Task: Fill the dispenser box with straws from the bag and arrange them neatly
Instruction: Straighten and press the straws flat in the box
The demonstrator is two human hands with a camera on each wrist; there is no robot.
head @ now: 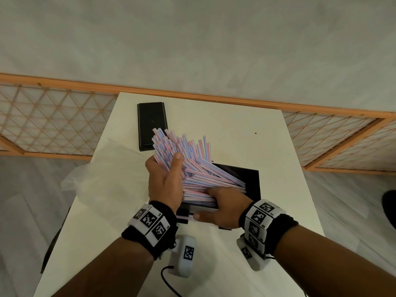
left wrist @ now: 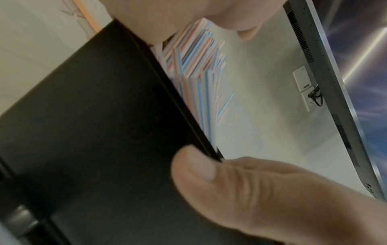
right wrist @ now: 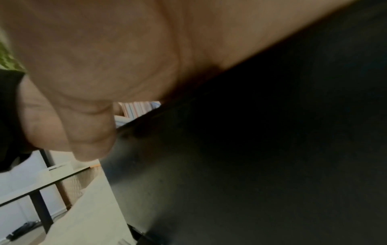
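Pink, blue and white striped straws (head: 192,163) fan out in a big bundle, near ends down in the black dispenser box (head: 250,181), far ends tipped up to the left. My left hand (head: 169,168) grips the bundle from the left, thumb over the top. My right hand (head: 205,202) straddles the box's near wall, fingers on the straws inside and thumb along the front. In the left wrist view, straws (left wrist: 194,66) rise beside the box wall (left wrist: 94,116). In the right wrist view, my palm (right wrist: 104,58) lies against the box (right wrist: 272,149).
The box's black lid (head: 152,125) lies flat at the far left of the white table (head: 235,129). A clear plastic bag (head: 102,174) sprawls over the table's left edge. A wooden lattice screen (head: 53,123) stands behind. A cable (head: 169,281) runs near the front edge.
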